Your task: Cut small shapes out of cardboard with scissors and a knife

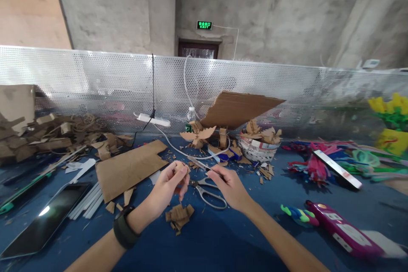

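My left hand (170,183) is raised over the blue table and pinches a small piece of brown cardboard (179,166) between its fingertips. A dark band sits on that wrist. My right hand (230,185) rests beside it, its fingers on the scissors (206,188), which lie on the table with the blades pointing up and left. A little heap of cut cardboard bits (179,216) lies just below my left hand.
A flat cardboard sheet (129,168) and a tablet (44,221) lie left. A white basket of scraps (257,148), a cardboard bird shape (198,135) and a bottle stand behind. A purple case (344,231) and coloured strips (314,161) lie right. A perforated metal screen (95,80) closes off the back.
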Demonstrator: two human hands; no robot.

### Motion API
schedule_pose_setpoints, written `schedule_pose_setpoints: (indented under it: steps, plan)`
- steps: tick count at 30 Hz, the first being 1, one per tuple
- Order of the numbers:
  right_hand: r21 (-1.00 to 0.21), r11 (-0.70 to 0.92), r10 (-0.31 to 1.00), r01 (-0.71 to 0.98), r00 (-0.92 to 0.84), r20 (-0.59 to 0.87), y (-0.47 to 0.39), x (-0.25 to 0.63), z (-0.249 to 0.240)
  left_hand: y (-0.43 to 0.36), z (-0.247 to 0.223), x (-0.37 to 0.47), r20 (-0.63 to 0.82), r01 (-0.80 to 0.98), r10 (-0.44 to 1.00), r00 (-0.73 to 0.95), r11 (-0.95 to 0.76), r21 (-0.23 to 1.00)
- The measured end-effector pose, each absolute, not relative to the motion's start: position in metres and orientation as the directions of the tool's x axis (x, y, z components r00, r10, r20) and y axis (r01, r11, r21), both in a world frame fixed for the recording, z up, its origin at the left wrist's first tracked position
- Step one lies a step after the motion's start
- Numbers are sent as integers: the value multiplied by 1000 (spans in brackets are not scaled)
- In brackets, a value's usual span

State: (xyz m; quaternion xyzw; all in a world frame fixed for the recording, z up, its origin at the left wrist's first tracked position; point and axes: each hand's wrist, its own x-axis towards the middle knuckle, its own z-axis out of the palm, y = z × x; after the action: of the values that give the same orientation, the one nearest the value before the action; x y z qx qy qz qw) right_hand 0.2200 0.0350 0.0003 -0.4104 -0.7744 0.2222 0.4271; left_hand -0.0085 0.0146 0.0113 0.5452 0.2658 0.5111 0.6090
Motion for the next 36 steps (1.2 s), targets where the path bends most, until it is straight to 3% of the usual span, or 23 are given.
schedule_pose_setpoints:
  steps: [6, 15, 20, 30, 36]
  plan:
    - [-811, 464, 871, 355, -352, 344, 35, 227, 8, 18, 8, -18, 194, -363, 857, 477, -9, 932]
    - [-743, 541, 813, 394, -473, 340, 35, 219, -7, 12, 15, -22, 127, -311, 736, 665, 118, 943]
    - [-667, 610, 778, 428, -486, 399, 32, 214, -8, 11, 16, -23, 144, -309, 723, 676, 101, 946]
    - [-730, 572, 788, 374, -496, 364, 20, 207, -2, 12, 16, -23, 188, -336, 717, 671, 68, 940]
    - [-694, 609, 772, 384, -486, 409, 18, 203, -4, 11, 16, -22, 193, -271, 690, 698, 5, 963]
